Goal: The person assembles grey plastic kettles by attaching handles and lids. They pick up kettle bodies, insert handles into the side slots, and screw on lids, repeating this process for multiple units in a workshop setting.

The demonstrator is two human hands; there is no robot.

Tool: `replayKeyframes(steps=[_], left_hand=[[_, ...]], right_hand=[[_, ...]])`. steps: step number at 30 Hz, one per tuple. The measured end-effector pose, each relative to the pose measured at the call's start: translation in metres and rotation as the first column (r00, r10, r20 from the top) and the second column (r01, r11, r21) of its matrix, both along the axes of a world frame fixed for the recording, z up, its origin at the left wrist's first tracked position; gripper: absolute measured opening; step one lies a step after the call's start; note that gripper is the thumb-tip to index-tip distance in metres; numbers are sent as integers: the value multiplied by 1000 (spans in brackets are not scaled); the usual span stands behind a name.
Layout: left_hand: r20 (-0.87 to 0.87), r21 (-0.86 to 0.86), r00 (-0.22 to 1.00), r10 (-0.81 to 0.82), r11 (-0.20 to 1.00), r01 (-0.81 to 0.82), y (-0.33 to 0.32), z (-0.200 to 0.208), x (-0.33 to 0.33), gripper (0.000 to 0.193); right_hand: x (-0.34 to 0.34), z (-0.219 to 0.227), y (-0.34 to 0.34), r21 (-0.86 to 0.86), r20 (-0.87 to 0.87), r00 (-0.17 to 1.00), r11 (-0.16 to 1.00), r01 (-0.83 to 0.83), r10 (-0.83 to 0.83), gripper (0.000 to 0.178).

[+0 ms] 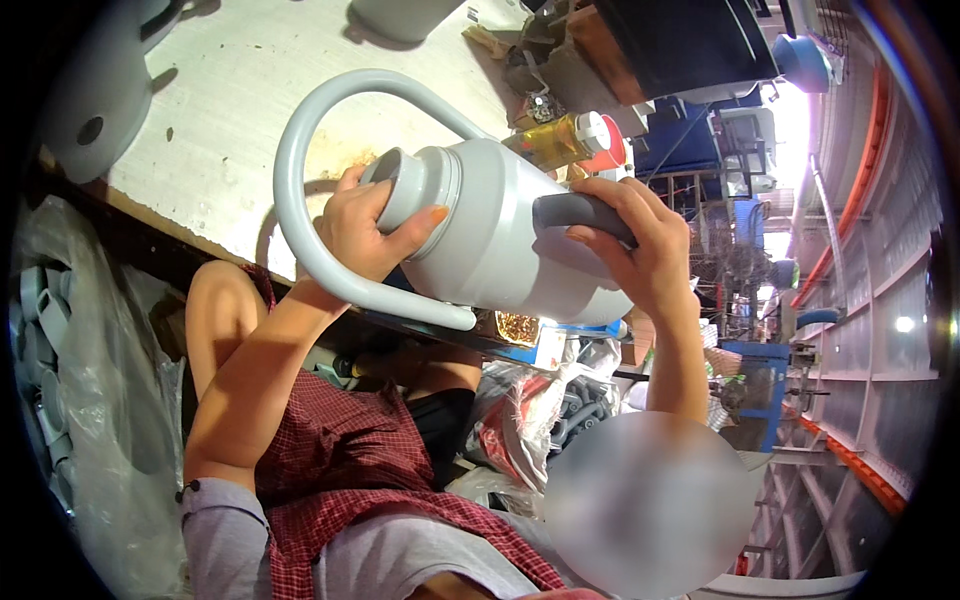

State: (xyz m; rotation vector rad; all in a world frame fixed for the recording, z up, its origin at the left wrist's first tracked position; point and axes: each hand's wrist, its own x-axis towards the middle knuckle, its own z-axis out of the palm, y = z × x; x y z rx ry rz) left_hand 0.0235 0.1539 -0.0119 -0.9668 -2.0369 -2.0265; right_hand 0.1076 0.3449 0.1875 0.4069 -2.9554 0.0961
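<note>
A grey plastic jug, looking like a thermos jug, lies tilted on its side in front of me, its neck toward the left. A large grey hoop handle arches around that neck. My left hand reaches through the hoop and is closed around the neck, thumb on the near side. On the right, my right hand grips the dark grey side handle against the jug's body. Some of the right fingers are hidden behind the handle.
Similar grey bodies stand on the white worktable. Beyond the jug is a bottle of yellow liquid. Below the table, a clear bag holds grey parts, and a white sack sits by dark curved pieces.
</note>
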Motion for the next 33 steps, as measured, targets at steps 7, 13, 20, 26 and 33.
replayKeyframes(steps=[7,13,20,26,33], left_hand=[[32,-33,999,34,999,-33,-1,5,4,42],[102,3,995,-18,1000,18,-4,8,0,47],[62,-21,997,35,999,-34,-1,4,0,57],[32,-52,996,83,995,-81,0,-3,1,58],[127,-31,979,157,988,-154,6,1,9,59]], right_hand=[[-1,-1,2,-23,47,999,1000,-6,7,35],[-6,-1,5,-35,77,997,999,2,1,36],[-6,0,4,-38,109,994,999,31,-26,35],[-5,-1,-2,-41,115,992,997,62,-57,34],[0,-7,0,-65,78,996,997,45,-40,32]])
